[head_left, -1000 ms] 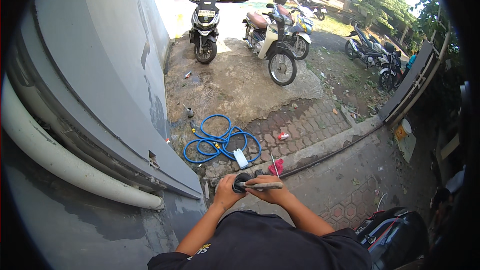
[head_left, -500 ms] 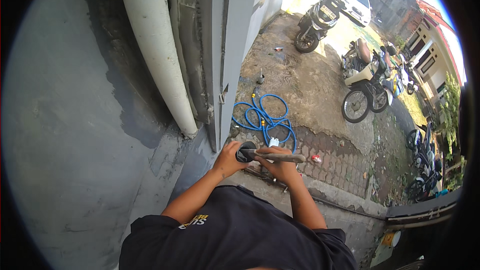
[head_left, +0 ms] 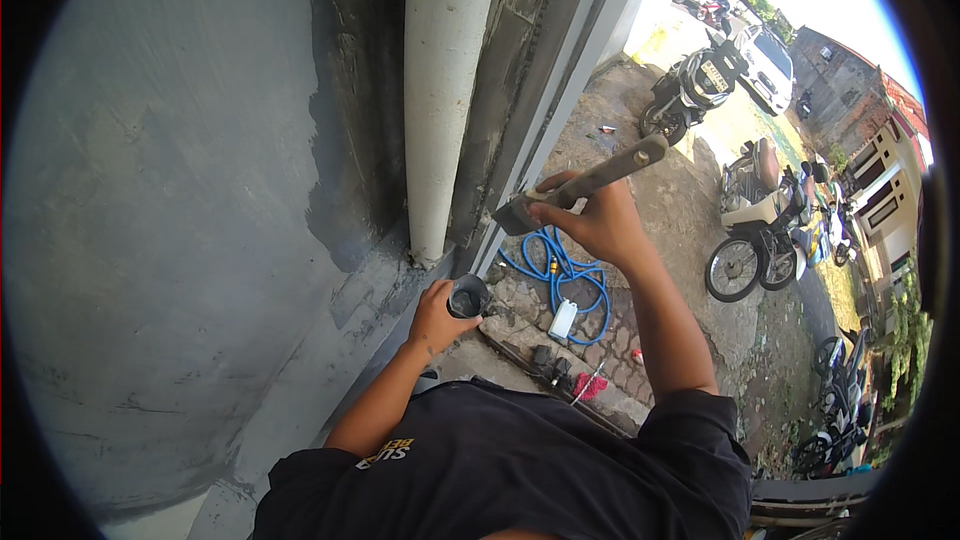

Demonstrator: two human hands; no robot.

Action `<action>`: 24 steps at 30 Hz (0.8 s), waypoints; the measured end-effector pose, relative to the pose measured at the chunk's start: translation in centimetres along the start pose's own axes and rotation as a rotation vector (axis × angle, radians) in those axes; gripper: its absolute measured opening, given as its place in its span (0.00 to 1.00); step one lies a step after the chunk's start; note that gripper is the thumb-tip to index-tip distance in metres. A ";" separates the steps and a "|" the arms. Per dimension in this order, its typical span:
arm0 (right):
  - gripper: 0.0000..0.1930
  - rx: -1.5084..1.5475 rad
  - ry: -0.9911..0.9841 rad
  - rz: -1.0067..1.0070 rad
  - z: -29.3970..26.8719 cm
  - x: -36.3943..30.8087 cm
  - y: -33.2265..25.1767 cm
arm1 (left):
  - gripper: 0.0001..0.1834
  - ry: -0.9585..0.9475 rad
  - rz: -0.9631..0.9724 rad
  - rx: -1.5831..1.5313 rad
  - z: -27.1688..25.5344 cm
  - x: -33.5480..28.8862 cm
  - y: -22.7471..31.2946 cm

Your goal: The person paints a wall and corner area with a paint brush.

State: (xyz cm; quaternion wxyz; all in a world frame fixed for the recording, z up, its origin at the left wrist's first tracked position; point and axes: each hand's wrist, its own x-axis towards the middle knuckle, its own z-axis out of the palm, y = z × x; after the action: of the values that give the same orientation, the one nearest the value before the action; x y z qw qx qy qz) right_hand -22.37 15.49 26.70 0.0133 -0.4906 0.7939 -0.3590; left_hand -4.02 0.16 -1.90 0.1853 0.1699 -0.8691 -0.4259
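My left hand (head_left: 436, 316) is wrapped round a small dark cup (head_left: 467, 297) with grey stuff inside, held low by the foot of the wall. Higher up, my right hand (head_left: 598, 217) grips a paintbrush (head_left: 628, 162) by the lower part of its worn handle. The handle points up to the right, and the dark brush head is down at the left against or very close to the grey door frame (head_left: 565, 90); whether it touches I cannot tell. A white pipe (head_left: 452, 90) runs down the wall just left of the frame.
The grey wall (head_left: 190, 190) fills the left side, with a darker patch beside the pipe. On the ground outside lie a coiled blue hose (head_left: 603, 305), a white bottle (head_left: 563, 319) and a pinkish-red cloth (head_left: 590, 386). Motorcycles (head_left: 757, 225) and a white car (head_left: 767, 65) stand beyond.
My right hand has lifted the paintbrush out of the cup and up to the door frame. My left hand keeps the cup low, and the view has turned toward the wall.
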 end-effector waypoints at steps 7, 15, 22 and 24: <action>0.19 -0.361 0.186 -0.160 -6.8 11.3 -6.6 | 0.45 -0.016 -0.061 -0.057 -0.9 0.5 -0.2; 0.16 -0.570 0.462 -0.218 -12.5 14.5 -18.2 | 0.42 0.040 -0.005 -0.081 -2.2 0.8 -0.3; 0.08 -0.691 0.771 -1.280 -17.9 15.5 -17.7 | 0.40 0.030 0.045 -0.122 -1.7 2.1 0.5; 0.11 -0.729 0.657 -1.128 -14.5 13.7 -15.3 | 0.40 0.043 0.044 -0.105 -1.8 1.8 0.2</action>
State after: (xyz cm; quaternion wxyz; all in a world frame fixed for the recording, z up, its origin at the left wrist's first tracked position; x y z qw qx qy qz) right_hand -23.07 8.76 50.93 -0.5742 -0.6642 0.4536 -0.1533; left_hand -4.80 -1.74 -0.41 0.2218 0.1502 -0.8450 -0.4629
